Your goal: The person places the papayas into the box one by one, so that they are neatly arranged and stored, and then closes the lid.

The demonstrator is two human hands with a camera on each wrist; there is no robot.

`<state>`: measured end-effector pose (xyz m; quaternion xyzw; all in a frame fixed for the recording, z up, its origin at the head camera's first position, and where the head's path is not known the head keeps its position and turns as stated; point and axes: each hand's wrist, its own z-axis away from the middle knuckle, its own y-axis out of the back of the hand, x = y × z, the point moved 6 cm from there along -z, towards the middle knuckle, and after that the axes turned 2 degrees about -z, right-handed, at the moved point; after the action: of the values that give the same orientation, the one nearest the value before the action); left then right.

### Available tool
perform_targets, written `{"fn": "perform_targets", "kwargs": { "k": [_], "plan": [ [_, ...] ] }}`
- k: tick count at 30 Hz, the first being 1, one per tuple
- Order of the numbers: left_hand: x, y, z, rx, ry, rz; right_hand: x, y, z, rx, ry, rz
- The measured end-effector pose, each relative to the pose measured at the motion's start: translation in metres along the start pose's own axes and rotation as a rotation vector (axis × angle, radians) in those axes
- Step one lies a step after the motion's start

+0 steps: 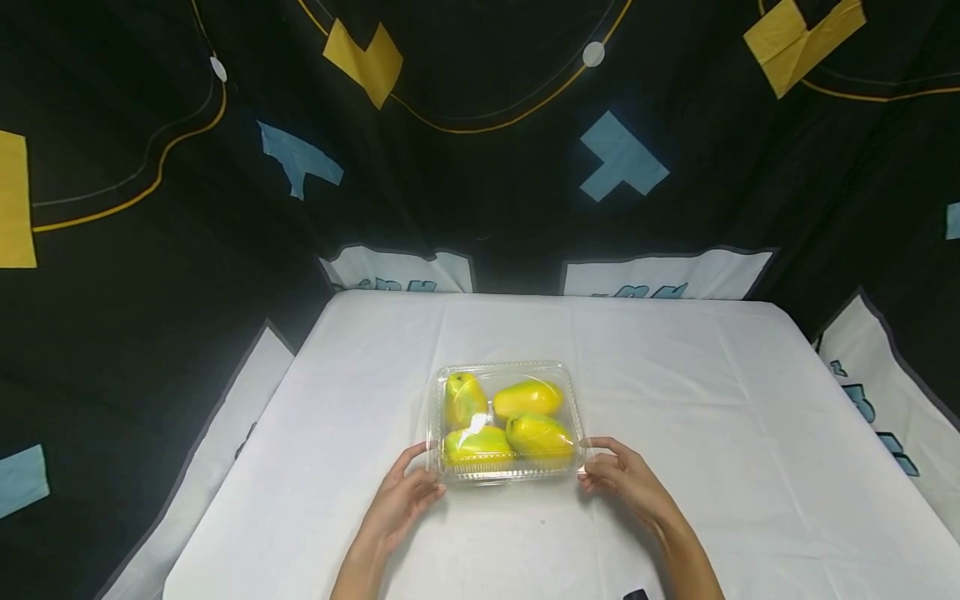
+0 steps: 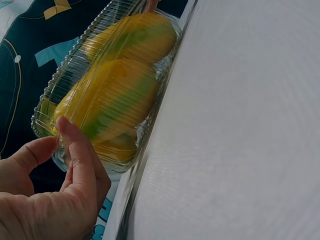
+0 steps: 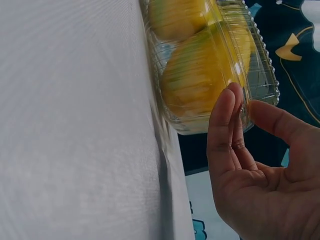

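Note:
A clear plastic clamshell container [image 1: 501,477] sits on the white table near the middle, its lid over several yellow-green mangoes [image 1: 528,398]. My left hand [image 1: 401,504] pinches the container's rim at the near left corner, thumb on one side and fingers on the other, as the left wrist view shows. At the near right corner, my right hand [image 1: 626,483] pinches the same rim between thumb and fingers. In the right wrist view, a mango [image 3: 192,75] shows through the ribbed side wall close to the fingertips.
White cloth covers the table [image 1: 300,450]. A dark curtain [image 1: 480,208] with yellow and blue patches hangs behind the far edge and along the sides. A small black object [image 1: 636,595] shows at the bottom edge, by the right forearm.

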<state>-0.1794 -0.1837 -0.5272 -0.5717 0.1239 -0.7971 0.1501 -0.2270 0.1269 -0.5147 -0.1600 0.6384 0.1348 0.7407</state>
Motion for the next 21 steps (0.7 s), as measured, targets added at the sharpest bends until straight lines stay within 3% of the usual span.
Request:
{"fn": "perform_targets", "kwargs": {
  "k": [12, 21],
  "plan": [
    [-0.001, -0.003, -0.007, 0.076, -0.033, -0.058, 0.000, 0.005, 0.002, 0.101, -0.014, -0.012],
    [0.000, -0.004, -0.010, 0.103, -0.021, -0.088, -0.001, 0.006, 0.004, 0.185, -0.035, -0.016]
  ]
}}
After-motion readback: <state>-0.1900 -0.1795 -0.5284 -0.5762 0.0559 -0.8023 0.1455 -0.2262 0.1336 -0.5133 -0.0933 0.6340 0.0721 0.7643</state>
